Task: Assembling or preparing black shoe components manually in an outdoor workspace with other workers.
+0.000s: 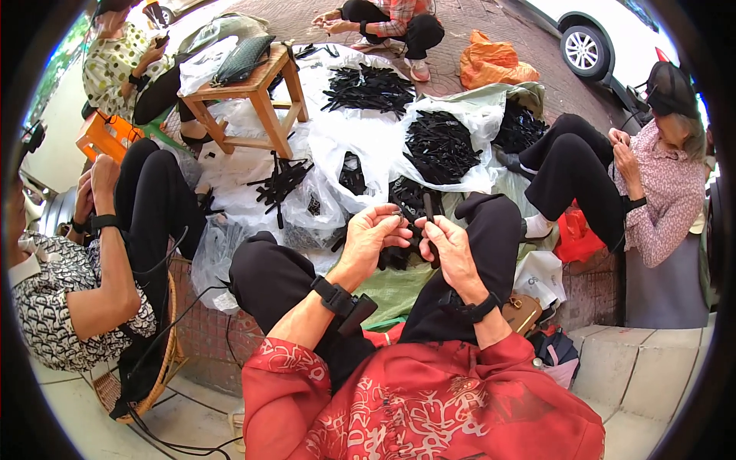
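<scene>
My left hand (371, 236) is raised over my lap, its thumb and forefinger pinched on something small and dark that I cannot make out. Close beside it, my right hand (452, 253) is closed around a narrow black strip (428, 205), held upright between thumb and fingers. The strip's ends stick out above and below the fingers. The two hands are slightly apart. Just beyond them lies a heap of similar black strips (406, 192), partly hidden by my hands. Dark wrist straps sit on both my wrists.
Black strips fill a clear plastic bag (442, 146) and form another pile (368, 88) on white sheeting (326, 138). A wooden stool (261, 96) carries a dark bag. Several people sit around, hands raised. An orange bag (494, 61) lies far right; cables (157, 437) run lower left.
</scene>
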The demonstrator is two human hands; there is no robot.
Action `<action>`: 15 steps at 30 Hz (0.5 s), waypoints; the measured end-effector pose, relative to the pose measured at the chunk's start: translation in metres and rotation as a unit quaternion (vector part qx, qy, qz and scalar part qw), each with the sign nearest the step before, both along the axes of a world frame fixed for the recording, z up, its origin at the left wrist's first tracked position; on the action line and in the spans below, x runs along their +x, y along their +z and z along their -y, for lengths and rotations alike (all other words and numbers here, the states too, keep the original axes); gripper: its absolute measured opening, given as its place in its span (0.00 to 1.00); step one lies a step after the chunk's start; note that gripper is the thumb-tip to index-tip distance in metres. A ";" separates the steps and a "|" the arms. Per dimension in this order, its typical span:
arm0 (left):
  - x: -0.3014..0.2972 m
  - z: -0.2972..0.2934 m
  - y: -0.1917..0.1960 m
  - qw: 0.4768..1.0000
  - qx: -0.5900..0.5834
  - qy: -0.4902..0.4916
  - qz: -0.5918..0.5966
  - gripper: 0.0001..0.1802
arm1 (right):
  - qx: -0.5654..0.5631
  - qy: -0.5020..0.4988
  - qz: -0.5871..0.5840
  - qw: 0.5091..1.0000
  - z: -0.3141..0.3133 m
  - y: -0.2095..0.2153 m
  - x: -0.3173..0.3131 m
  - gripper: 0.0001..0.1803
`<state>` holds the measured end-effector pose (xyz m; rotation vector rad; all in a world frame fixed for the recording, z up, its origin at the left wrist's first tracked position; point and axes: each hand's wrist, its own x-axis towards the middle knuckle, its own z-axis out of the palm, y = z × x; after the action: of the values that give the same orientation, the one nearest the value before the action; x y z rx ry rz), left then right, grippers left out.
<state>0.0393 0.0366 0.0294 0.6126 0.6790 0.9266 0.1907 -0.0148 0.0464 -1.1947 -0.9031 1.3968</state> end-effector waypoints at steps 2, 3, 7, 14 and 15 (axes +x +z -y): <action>-0.004 -0.001 0.001 1.000 -0.008 -0.007 -0.001 0.10 | -0.003 0.016 0.021 1.000 0.002 0.006 0.007 0.10; -0.003 -0.001 0.000 1.000 -0.008 -0.005 -0.001 0.10 | -0.009 0.030 0.059 0.998 0.004 0.008 0.011 0.10; -0.002 -0.002 -0.003 0.999 -0.029 -0.017 0.006 0.09 | -0.005 0.016 0.081 0.997 0.007 0.015 0.012 0.09; -0.002 0.001 -0.005 0.999 -0.033 -0.029 -0.021 0.09 | -0.004 0.026 0.017 1.000 0.009 0.009 0.006 0.08; -0.001 0.001 -0.004 0.999 -0.033 -0.029 -0.022 0.09 | -0.004 0.026 0.017 1.000 0.009 0.009 0.004 0.08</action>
<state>0.0379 0.0356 0.0250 0.5915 0.7244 0.8353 0.1943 -0.0243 0.0555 -1.2121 -0.9585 1.4269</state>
